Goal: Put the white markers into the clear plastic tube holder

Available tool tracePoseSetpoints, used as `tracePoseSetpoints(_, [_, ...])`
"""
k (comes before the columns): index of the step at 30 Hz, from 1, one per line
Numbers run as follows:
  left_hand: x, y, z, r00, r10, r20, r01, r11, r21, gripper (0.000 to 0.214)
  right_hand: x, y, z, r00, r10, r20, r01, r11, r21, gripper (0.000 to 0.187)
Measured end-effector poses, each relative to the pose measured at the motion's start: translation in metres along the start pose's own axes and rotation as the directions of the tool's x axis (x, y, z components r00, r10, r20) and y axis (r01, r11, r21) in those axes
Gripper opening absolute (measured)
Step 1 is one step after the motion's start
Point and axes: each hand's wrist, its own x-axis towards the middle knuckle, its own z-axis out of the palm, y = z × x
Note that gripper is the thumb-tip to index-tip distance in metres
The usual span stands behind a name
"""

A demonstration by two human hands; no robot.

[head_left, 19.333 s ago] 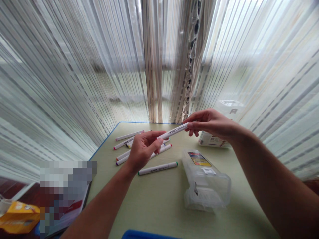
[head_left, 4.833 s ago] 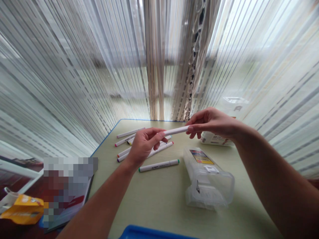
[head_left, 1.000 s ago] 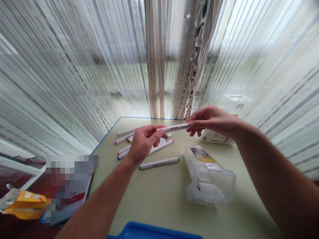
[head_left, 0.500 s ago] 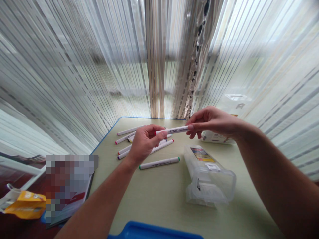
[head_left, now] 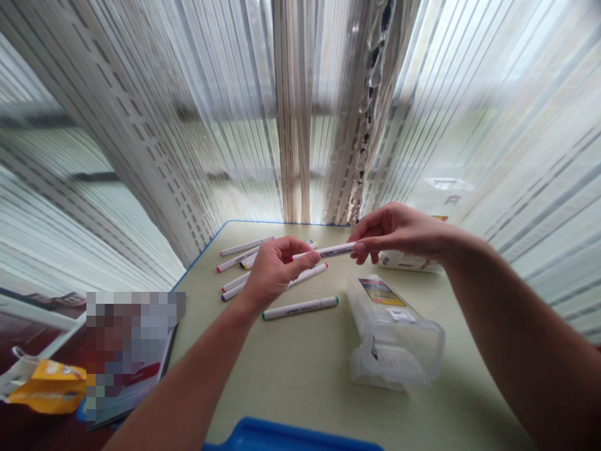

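White marker (head_left: 338,250) between hands (head_left: 277,266), perhaps eight others (head_left: 300,308)

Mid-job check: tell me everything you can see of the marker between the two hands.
The marker is a slim, straight stick with a white, plastic-looking barrel and small dark print along its side. A bit of red shows at its left end. It is held lengthwise above the table, nearly level, its right end slightly higher in the picture. The left hand pinches it toward the left end, the right hand at the right end. The right fingers hide that tip.
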Motion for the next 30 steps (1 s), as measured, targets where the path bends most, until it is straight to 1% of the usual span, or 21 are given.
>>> tracePoseSetpoints(5, [-0.0004,0.0025,0.002,1.0,-0.02,-0.013,0.02,1.0,-0.018,0.032,0.0004,0.0012,-0.0007,0.999,-0.002,-0.04,0.003,1.0,0.018,0.032])
tracePoseSetpoints(12, [0.0,0.0033,0.0025,1.0,0.0,-0.007,0.0,0.998,-0.058,0.029,0.0007,0.0029,-0.0022,0.998,-0.008,-0.065,0.011,0.999,0.033,0.03])
tracePoseSetpoints(21, [0.0004,0.0024,0.0016,1.0,-0.006,0.014,0.007,0.992,-0.125,0.028,0.0004,0.005,-0.0034,0.997,-0.015,-0.076,0.019,0.998,0.052,0.029])
tracePoseSetpoints(30, [0.0,0.0022,0.0004,1.0,-0.004,0.021,0.007,0.989,-0.15,0.026,0.0006,0.0044,-0.0038,0.996,-0.004,-0.085,0.01,0.997,0.073,0.03])
